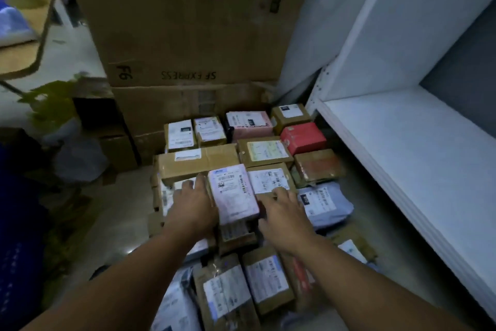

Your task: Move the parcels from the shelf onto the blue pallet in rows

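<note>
Flat-fingered left hand [192, 207] and right hand [284, 210] flank the pink parcel [233, 193] (label up); nudge it square toward twelve o'clock.

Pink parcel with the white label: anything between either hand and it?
Nothing visible. The left hand lies against the left edge of the pink parcel. The right hand sits by its right edge, fingers over the neighbouring brown box.

Shelf [389, 142] blocks right; bare floor [120, 210] left free.

Labelled parcels [264, 152] in tight rows
</note>
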